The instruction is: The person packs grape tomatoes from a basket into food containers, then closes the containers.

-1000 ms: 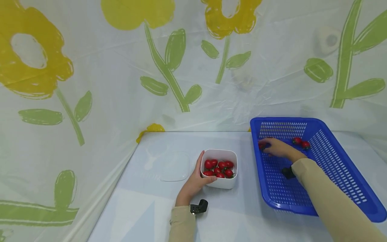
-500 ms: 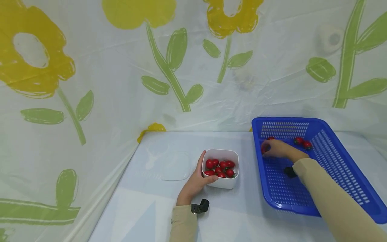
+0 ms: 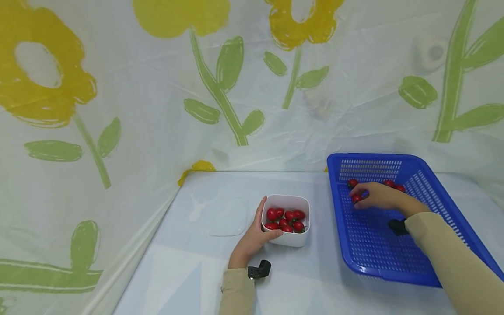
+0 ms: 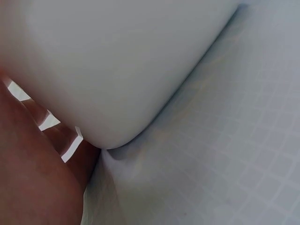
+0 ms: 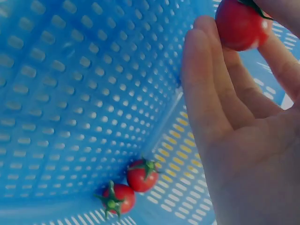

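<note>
My right hand [image 3: 378, 195] pinches a red cherry tomato [image 3: 356, 199] between thumb and fingers, over the blue perforated basket [image 3: 366, 258]. The right wrist view shows that tomato up close, its green calyx partly covered by the hand. My left hand [image 3: 252, 240] holds the white square container [image 3: 290, 239] at its near left corner, thumb over the front rim and fingers along the left side. Several cherry tomatoes [image 3: 289, 215] lie inside it. In the left wrist view the container's wall [image 4: 117, 70] fills the upper part, with fingers beside it.
Another cherry tomato [image 3: 352, 183] lies by the basket's left wall. Two more tomatoes [image 5: 142, 176] rest against each other in a basket corner. Left of the container a clear flat lid [image 3: 228, 221] lies on the table. A flower-printed curtain [image 3: 157, 109] hangs behind.
My right hand has moved away from the basket's left wall, rightward, with a tomato in its fingertips. Another tomato at the wall now shows fully. The left hand and container stay put.
</note>
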`<state>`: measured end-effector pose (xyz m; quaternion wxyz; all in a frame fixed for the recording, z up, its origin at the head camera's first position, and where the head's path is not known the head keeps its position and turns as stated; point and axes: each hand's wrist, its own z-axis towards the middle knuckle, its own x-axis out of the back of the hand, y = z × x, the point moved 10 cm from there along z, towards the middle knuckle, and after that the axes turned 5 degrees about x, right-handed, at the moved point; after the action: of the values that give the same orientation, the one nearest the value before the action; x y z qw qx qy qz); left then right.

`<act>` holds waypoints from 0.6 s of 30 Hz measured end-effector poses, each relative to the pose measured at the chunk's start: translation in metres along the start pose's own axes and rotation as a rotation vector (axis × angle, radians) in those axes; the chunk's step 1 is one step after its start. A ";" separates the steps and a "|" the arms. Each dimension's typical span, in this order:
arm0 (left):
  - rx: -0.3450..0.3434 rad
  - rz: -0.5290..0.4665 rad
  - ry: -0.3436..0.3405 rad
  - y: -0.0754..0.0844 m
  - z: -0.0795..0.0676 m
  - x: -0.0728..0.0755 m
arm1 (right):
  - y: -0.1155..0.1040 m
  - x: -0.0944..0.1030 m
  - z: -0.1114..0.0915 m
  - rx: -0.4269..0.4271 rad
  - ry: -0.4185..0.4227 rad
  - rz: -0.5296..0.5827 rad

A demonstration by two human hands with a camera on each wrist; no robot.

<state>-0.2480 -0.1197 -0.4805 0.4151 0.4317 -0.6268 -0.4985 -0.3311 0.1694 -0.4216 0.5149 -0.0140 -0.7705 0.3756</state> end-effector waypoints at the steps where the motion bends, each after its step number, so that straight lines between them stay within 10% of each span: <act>1: -0.007 0.002 0.003 0.001 0.000 0.000 | -0.002 0.002 -0.002 0.006 0.008 -0.010; 18: 0.000 0.000 -0.019 0.021 -0.010 -0.003 | -0.047 0.029 -0.024 0.086 0.176 -0.164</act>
<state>-0.2399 -0.1164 -0.4582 0.4091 0.4268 -0.6308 -0.5027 -0.3087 0.1614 -0.3663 0.6096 0.0380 -0.7041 0.3622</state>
